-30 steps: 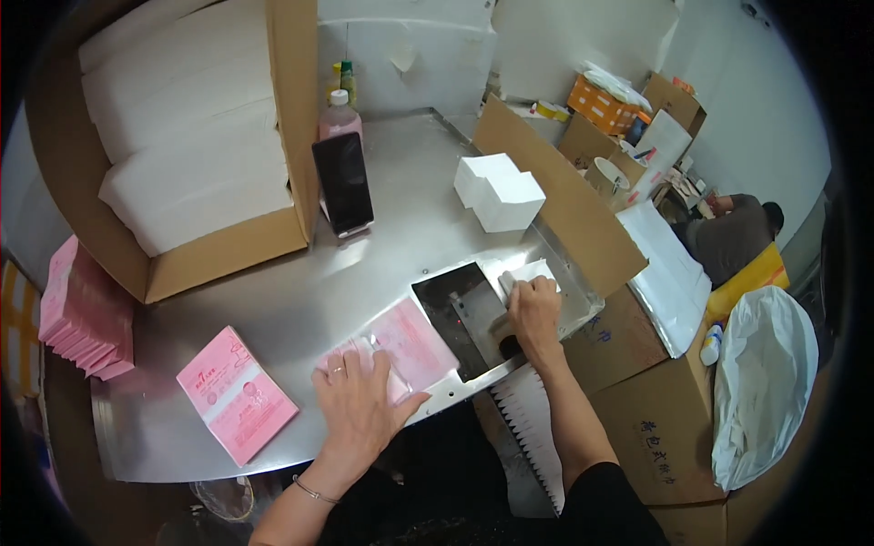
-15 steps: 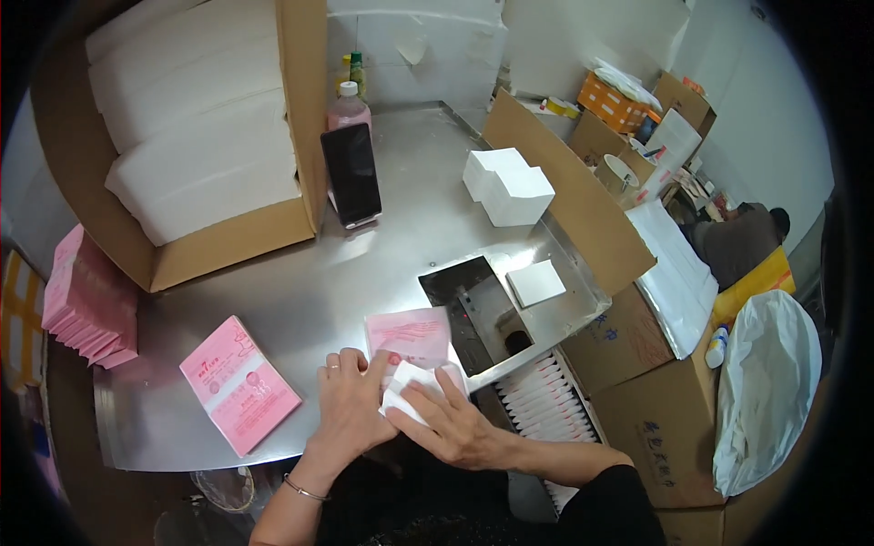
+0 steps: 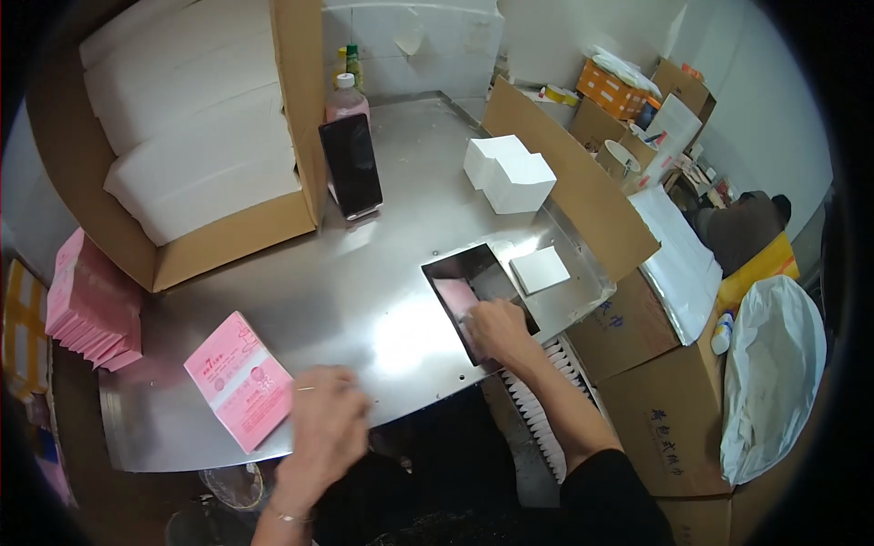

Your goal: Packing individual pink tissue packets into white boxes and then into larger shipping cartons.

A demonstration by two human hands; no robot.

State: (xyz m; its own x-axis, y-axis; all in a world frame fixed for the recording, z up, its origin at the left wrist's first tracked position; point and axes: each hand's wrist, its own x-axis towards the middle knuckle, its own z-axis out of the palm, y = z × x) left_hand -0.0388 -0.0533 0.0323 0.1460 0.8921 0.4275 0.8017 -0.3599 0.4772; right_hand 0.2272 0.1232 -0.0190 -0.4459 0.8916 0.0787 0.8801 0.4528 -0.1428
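Starting left: pink stack could be skewed if brushed by the left hand (blurred; whether anything is gripped can't be told) at its right edge. In the table opening, pink packet could be snagged if tilted; it's apparently pinched by the right hand, projecting up-left of the fingers.

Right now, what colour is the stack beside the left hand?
The stack is pink, white-banded; head view.
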